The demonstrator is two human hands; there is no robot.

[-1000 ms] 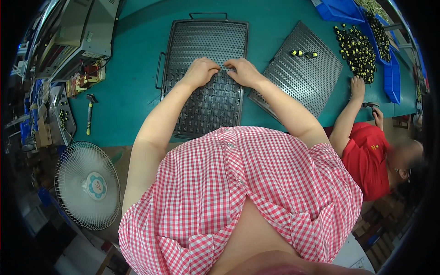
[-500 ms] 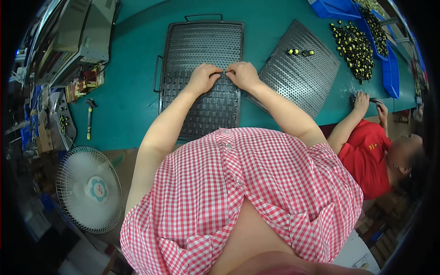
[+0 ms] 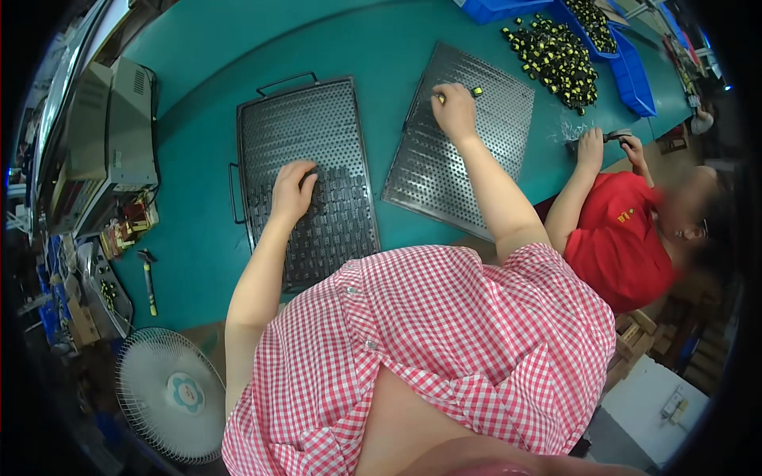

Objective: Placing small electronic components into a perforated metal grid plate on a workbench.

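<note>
Noted left hand [image 3: 293, 189], parted, over black parts [image 3: 337, 218] in the handled tray [image 3: 298, 123], and right hand [image 3: 455, 109] at black-and-yellow pieces [image 3: 477, 92] on the perforated plate [image 3: 476, 166], cannot tell whether gripping; could displace one by brushing sideways.

My right grip [image 3: 456, 113] hides whatever lies under its fingers (a yellow speck [image 3: 441, 99] there is too small to tell); the far blue bin [image 3: 500, 9] is cut off.

Hammer [image 3: 149, 287] is lying toward near left corner of worktop [image 3: 194, 262]. White fan [image 3: 171, 397] is standing off near edge. Grey instrument cases [image 3: 132, 119] are lining left edge. Red-shirted co-worker [image 3: 615, 246] is occupying near edge, rightward.
</note>
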